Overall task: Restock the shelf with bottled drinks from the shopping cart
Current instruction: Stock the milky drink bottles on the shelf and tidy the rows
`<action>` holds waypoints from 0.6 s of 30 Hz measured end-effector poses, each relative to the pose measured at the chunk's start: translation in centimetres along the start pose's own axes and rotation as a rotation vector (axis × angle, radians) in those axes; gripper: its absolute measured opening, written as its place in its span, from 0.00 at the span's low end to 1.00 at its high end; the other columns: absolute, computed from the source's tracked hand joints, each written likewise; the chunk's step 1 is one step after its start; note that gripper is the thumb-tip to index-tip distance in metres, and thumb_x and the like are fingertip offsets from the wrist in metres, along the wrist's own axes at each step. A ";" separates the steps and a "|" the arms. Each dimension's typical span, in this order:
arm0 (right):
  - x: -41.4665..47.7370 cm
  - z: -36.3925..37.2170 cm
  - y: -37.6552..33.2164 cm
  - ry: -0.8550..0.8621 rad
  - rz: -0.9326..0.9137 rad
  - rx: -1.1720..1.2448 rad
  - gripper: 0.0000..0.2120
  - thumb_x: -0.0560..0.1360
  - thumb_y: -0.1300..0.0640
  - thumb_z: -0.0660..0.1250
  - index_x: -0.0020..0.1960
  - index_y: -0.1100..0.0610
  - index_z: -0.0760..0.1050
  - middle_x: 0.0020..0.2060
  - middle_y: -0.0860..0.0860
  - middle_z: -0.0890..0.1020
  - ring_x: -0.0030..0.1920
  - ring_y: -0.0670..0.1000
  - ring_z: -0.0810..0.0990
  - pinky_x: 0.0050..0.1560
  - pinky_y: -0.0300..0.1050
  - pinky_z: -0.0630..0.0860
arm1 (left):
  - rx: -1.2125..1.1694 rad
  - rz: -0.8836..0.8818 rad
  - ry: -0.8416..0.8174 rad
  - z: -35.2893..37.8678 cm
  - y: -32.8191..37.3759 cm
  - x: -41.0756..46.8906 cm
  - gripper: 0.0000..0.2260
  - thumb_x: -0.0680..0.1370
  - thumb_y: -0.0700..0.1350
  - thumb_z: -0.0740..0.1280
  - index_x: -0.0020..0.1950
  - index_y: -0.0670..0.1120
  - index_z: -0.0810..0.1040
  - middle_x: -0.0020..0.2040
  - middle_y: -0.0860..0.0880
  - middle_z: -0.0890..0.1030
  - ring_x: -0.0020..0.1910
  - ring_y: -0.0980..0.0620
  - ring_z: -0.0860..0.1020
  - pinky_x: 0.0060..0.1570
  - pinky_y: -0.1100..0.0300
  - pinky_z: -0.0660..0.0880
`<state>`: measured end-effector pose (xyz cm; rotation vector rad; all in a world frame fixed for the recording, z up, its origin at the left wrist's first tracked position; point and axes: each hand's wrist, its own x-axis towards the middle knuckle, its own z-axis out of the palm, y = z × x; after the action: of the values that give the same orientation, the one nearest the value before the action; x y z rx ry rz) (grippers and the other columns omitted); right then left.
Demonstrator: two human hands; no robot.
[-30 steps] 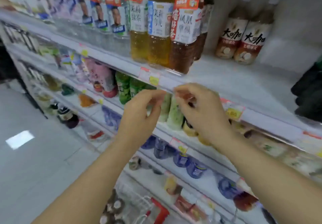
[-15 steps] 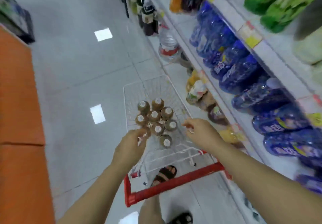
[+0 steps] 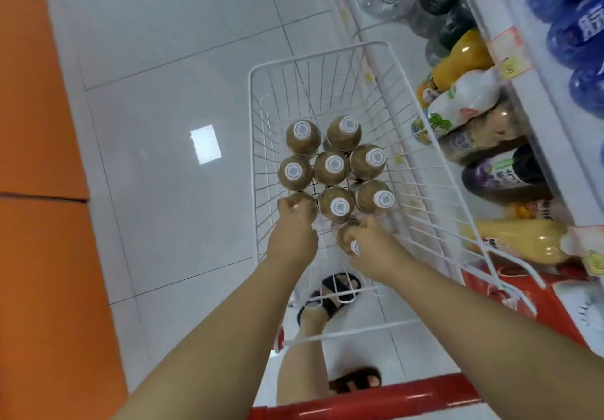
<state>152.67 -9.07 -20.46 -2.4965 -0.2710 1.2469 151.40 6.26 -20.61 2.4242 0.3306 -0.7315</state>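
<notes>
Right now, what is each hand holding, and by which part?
Left hand grips a brown bottle by its top; right hand grips another bottle at the neck.

Cart basket: white wire grid; handle red. Bottles: brown, caps white. Floor tiles pale grey; side panel orange.
</notes>
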 end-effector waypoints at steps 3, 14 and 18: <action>0.6 0.4 0.8 0.041 0.018 -0.061 0.14 0.73 0.60 0.68 0.58 0.57 0.73 0.63 0.57 0.63 0.56 0.61 0.74 0.56 0.50 0.73 | 0.002 -0.048 0.074 0.3 -0.2 1.0 0.12 0.76 0.33 0.58 0.55 0.45 0.70 0.60 0.43 0.68 0.44 0.47 0.71 0.40 0.58 0.69; -13.5 -8.2 0.5 0.501 -0.003 0.247 0.05 0.64 0.56 0.70 0.35 0.49 0.75 0.42 0.50 0.75 0.43 0.50 0.76 0.42 0.39 0.71 | -0.056 0.127 0.154 -7.3 5.8 -11.2 0.05 0.74 0.46 0.68 0.48 0.50 0.80 0.52 0.49 0.73 0.47 0.50 0.74 0.46 0.61 0.71; -23.4 -13.9 -1.5 0.715 -0.028 0.371 0.06 0.62 0.58 0.73 0.37 0.57 0.77 0.36 0.48 0.75 0.36 0.48 0.75 0.34 0.30 0.68 | -0.087 0.293 0.302 -12.4 11.1 -18.1 0.03 0.72 0.46 0.69 0.42 0.48 0.79 0.44 0.51 0.73 0.42 0.50 0.74 0.37 0.61 0.67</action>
<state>149.81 -17.96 5.20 -2.4021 0.0990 0.2917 146.11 3.54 3.24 2.4271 0.1148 -0.2186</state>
